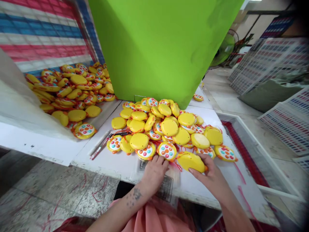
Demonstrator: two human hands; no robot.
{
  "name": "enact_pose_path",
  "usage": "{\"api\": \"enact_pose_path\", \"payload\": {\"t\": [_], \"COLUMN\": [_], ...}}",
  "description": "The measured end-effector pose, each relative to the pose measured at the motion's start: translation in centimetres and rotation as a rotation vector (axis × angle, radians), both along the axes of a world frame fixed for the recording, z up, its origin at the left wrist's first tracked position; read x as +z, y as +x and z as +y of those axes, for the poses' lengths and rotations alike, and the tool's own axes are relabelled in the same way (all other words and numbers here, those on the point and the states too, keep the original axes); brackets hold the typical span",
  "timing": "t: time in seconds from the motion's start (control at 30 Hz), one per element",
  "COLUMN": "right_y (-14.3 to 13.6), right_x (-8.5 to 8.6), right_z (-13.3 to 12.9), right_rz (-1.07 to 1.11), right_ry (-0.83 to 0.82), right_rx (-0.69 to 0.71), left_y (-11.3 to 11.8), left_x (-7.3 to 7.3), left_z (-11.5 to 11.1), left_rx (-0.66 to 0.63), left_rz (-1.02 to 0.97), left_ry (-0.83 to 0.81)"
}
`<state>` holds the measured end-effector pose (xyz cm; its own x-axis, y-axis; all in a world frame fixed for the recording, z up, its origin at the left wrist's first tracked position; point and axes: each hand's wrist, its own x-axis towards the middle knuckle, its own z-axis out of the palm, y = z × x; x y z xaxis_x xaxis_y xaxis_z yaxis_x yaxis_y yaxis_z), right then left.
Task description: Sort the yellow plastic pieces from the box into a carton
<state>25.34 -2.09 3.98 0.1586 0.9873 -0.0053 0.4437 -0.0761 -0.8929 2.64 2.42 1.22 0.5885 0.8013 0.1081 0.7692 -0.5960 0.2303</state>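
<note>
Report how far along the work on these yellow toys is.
Done: I can't tell which toys are finished; a second heap lies apart at the left. In hand: the right hand holds one yellow toy, and the left hand touches the table by the main pile. Left: that large pile.

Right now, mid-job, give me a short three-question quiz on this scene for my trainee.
1. True or false: the right hand holds a yellow toy.
2. Where does the left hand rest? A) on the green bin B) at the near edge of the toy pile C) on the floor
3. What lies on the table left of the pile?

Key: 1 true; 2 B; 3 a thin rod-like tool, exact kind unclear.
</note>
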Motion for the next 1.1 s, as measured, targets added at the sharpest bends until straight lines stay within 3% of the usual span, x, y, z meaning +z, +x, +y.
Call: {"api": "enact_pose_path", "payload": {"t": [0.2,0.33,0.43,0.6,0.73,0.83,0.97,1.1], "right_y": [-1.0,-2.1,-3.6,-6.7,-5.9,-3.7,-2.4,-4.3], "right_x": [-0.8,-1.7,-1.6,-0.9,-0.7,-0.6,-1.2,-2.5], "right_z": [1.1,2.1,2.7,3.2,2.5,1.0,-1.3,-2.1], "right_rz": [0.123,0.266,0.159,-0.078,-0.187,-0.242,-0.119,0.130], "right_ry": [0.012,0.006,-0.009,0.129,0.197,0.019,-0.285,-0.288], "right_rx": [0.047,0.045,0.102,0.314,0.174,0.032,0.115,0.084], "left_y": [-1.1,-1.5,-1.6,-1.7,-1.6,-1.7,-1.7,-2.0], "left_x": [-1.7,-2.0,-1.7,-0.9,-0.1,0.6,1.6,2.2], "left_z": [-0.3,-0.5,-0.7,-0.8,-0.3,0.3,0.5,0.4], "left_rx": [-0.223,-0.257,-0.264,-0.228,-0.176,-0.211,-0.246,-0.256], "left_rz": [-0.284,-0.375,-0.438,-0.597,-0.621,-0.577,-0.500,-0.487], "left_ry": [0.157,0.172,0.214,0.237,0.032,-0.060,-0.127,-0.187]}}
